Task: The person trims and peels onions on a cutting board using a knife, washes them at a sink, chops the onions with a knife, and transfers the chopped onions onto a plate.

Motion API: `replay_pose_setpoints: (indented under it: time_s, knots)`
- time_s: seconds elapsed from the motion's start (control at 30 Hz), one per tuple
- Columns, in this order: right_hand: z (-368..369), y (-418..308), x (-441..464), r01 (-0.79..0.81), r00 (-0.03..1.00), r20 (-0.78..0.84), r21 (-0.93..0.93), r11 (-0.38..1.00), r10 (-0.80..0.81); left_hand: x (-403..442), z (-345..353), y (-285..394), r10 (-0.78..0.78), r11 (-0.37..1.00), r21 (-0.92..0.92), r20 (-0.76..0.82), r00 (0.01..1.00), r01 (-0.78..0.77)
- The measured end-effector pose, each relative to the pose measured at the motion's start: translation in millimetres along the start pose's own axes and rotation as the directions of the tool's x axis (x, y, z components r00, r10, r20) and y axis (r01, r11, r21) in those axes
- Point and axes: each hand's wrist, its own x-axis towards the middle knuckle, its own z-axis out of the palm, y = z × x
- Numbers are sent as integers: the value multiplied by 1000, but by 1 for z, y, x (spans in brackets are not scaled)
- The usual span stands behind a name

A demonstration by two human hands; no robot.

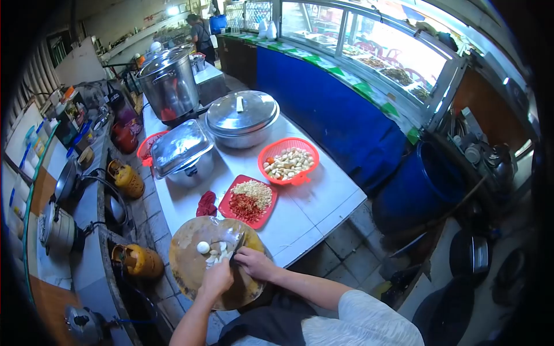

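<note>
My right hand (254,263) is closed round the handle of a knife (237,245), its blade down on a round wooden chopping board (184,271). Close to the blade, my left hand (218,278) has its fingers drawn together over pale pieces that look like garlic (214,255). A round white bulb (203,247) sits on the board just beyond them. Past the board, a red plate (266,214) carries chopped red chili (246,207) and chopped garlic (253,191). Whole peeled cloves (288,163) fill a red plastic basket (311,151) further off.
The white tiled table (300,222) also holds a lidded pot (242,118), a rectangular lidded pan (183,151), a tall steel pot (169,86) and a dark red cloth (206,204). Yellow gas cylinders (137,260) stand left, a blue barrel (412,190) right. A person (202,39) stands far back.
</note>
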Motion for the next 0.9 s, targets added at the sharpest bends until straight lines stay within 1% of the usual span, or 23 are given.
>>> replay_pose_setpoints:
  time_s: [0.13, 0.2, 0.23, 0.3, 0.33, 0.37, 0.43, 0.47, 0.53, 0.57, 0.63, 0.67, 0.73, 0.8, 0.87, 0.9]
  knots:
    - [6, 6, 0, 36, 999, -23, -50, 998, -37, -18, -12, 5, -5, 999, -36, -84, 996, 2]
    - [7, 7, 0, 89, 995, -44, -34, 995, -90, 1, 19, -9, 12, 998, -67, -134, 991, -21]
    - [6, 7, 1, 83, 997, 5, -96, 992, -83, 5, 13, -7, 11, 999, -42, -136, 991, -17]
    - [7, 12, 3, 161, 987, -27, -5, 987, -161, 7, 3, -10, -54, 998, -40, 25, 998, 55]
    - [9, 15, -1, 88, 995, 49, -68, 994, -85, -6, -11, -4, -39, 998, -54, 15, 999, 40]
    - [5, 4, 2, 104, 994, -36, -7, 995, -104, -15, -24, 8, -46, 996, -80, -35, 998, 43]
    - [8, 3, 3, 82, 995, -46, -20, 996, -83, -5, 7, 5, -60, 996, -80, -120, 991, 51]
    - [9, 5, 1, 38, 999, 0, -90, 995, -38, 4, 31, -4, 14, 995, -88, -235, 972, -36]
    - [7, 2, 1, 48, 998, -35, -60, 997, -50, 4, 13, 2, -12, 996, -94, -159, 987, -3]
    - [4, 1, 2, 56, 998, -20, -41, 998, -57, -4, 10, -3, -37, 995, -99, -158, 987, 21]
    - [1, -2, 4, -45, 998, 41, -2, 999, 45, -18, 6, -9, 6, 997, -79, -244, 970, -26]
    - [0, -7, 16, -36, 998, 46, 4, 999, 36, -24, -2, -12, -4, 997, -78, -249, 968, -16]
    - [-3, -17, 32, -66, 998, 8, -38, 997, 66, -48, -15, -19, -73, 964, -266, -307, 949, -12]
    - [-3, -24, 38, -101, 995, -25, -88, 991, 100, -71, -18, -25, -151, 892, -451, -347, 925, -23]
    - [4, -28, 47, -58, 998, 28, -181, 982, 64, -72, -4, -36, -196, 866, -496, -441, 876, -56]
    - [9, -25, 50, 6, 999, 32, -174, 985, 0, -71, 5, -45, -177, 864, -496, -449, 876, -80]
